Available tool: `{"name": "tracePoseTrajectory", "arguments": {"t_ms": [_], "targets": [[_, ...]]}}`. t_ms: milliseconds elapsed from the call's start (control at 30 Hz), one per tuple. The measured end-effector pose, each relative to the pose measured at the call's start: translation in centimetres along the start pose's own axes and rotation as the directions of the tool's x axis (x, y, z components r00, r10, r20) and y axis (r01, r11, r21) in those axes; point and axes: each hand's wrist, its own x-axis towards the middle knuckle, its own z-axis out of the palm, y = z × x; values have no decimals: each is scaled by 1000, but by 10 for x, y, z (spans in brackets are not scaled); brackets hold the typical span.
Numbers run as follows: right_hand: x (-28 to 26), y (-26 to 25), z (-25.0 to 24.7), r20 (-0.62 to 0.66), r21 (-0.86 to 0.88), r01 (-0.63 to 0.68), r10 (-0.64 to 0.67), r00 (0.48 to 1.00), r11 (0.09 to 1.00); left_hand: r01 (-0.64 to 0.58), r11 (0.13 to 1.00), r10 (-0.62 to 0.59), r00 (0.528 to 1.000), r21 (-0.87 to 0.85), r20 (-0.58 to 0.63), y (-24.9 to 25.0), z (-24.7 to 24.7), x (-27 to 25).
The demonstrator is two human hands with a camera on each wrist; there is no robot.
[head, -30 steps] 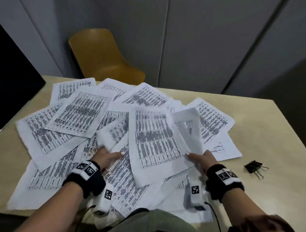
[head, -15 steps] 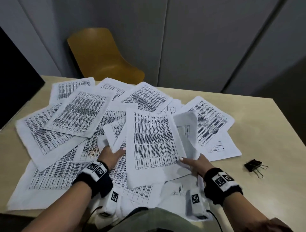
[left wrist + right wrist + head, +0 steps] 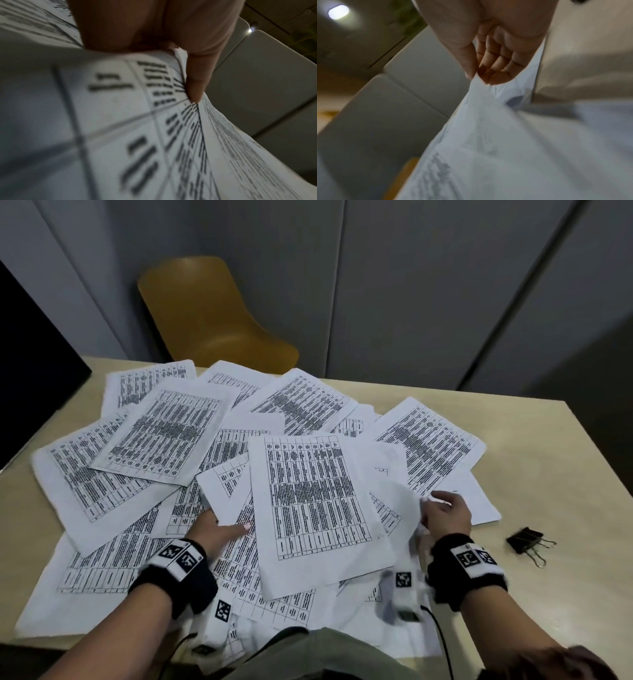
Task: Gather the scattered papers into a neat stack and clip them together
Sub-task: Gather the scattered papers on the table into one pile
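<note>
Pinching a sheet's edge, the right hand (image 3: 445,513) lifts one of the papers (image 3: 311,508). The left hand (image 3: 214,530) grips several sheets. Their printed tables are too blurred to read.

The scattered papers (image 3: 164,440) lie overlapping on the counter (image 3: 548,474), spread from its nine o'clock edge past the middle toward three o'clock. One printed sheet (image 3: 315,508) lies on top at the centre. The left hand (image 3: 215,530) rests on the papers at seven o'clock of that sheet; the right hand (image 3: 445,511) is at its four o'clock, on the pile's edge. A binder clip (image 3: 525,541) lies on the bare counter at three o'clock, apart from the papers. A chair (image 3: 212,320) stands behind the counter at twelve o'clock.
</note>
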Motion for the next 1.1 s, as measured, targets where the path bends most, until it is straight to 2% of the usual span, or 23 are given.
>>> {"name": "tracePoseTrajectory", "arguments": {"t_ms": [67, 133, 233, 367, 467, 533, 633, 700, 767, 833, 867, 933, 967, 1033, 1100], "targets": [[-8, -4, 11, 101, 84, -135, 127, 987, 987, 17, 1000, -17, 1000, -15, 21, -2, 1, 1], [-15, -1, 20, 245, -1, -157, 152, 958, 988, 4, 1000, -4, 1000, -5, 8, -4, 2, 2], [-18, 10, 21, 295, -107, -13, 44, 954, 994, 9, 1000, -9, 1000, -27, -10, -6, 0, 2], [-18, 12, 12, 406, -198, 65, 21, 914, 978, 41, 998, -42, 999, -47, -19, -11, -2, 5], [-11, 3, 5, 335, -383, 204, -70, 940, 901, 54, 996, -53, 998, -64, 23, -12, -2, 6], [-5, -6, -1, 279, -445, 226, -106, 955, 867, 45, 997, -44, 999, -65, 27, -11, -1, 6], [3, -18, -1, 266, -497, 282, -165, 950, 821, -10, 995, 9, 1000, -102, -5, -10, 1, 3], [1, -25, 9, 330, -512, 348, -194, 924, 785, -17, 989, 18, 1000, -149, 4, -8, 4, -1], [-7, -28, 23, 397, -443, 395, -219, 891, 804, -25, 988, 29, 999, -155, 24, -6, 6, -3], [-16, -26, 36, 381, -364, 368, -223, 897, 856, -50, 994, 52, 999, -100, 12, -6, 6, -2], [-18, -24, 39, 318, -380, 330, -213, 924, 864, -64, 996, 64, 998, -58, 6, -8, 6, 0], [-21, -20, 38, 153, -490, 171, -109, 982, 855, -71, 998, 71, 997, 2, -19, -11, 4, 3], [-23, -17, 36, 107, -538, 89, -37, 994, 839, -68, 998, 68, 997, 8, -27, -12, 4, 4], [-24, -12, 30, 112, -529, 13, 55, 992, 849, -66, 998, 66, 997, 1, -37, -13, 5, 6], [-23, -9, 27, 170, -426, -6, 87, 982, 904, -71, 997, 70, 997, -9, -33, -13, 7, 8]]}}
